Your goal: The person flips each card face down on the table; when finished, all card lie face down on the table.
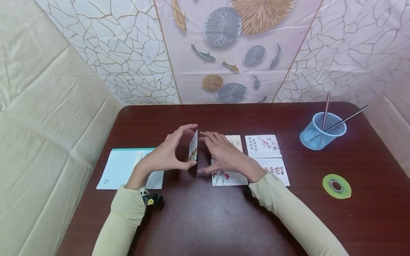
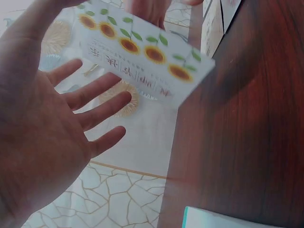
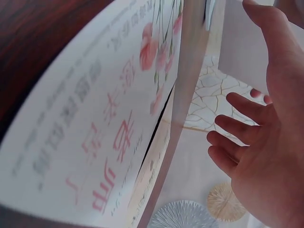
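A white card printed with a row of sunflowers (image 1: 193, 147) stands on edge above the table between the two hands. My left hand (image 1: 163, 153) holds it by its edges, thumb at the near side and fingers at the far side. The sunflower face (image 2: 142, 52) shows in the left wrist view. My right hand (image 1: 225, 153) is just right of the card, thumb and fingers spread and curved. In the right wrist view the card's plain back (image 3: 244, 47) lies behind the right thumb; whether they touch is unclear. Below the right hand lies a card with pink flowers (image 3: 149, 52).
More cards lie to the right, including a blossom card (image 1: 264, 145) and one with red characters (image 1: 275, 171). A white notebook with a teal edge (image 1: 118, 169) is at left. At right stand a blue cup (image 1: 309, 137) with two sticks and a green tape roll (image 1: 344, 186).
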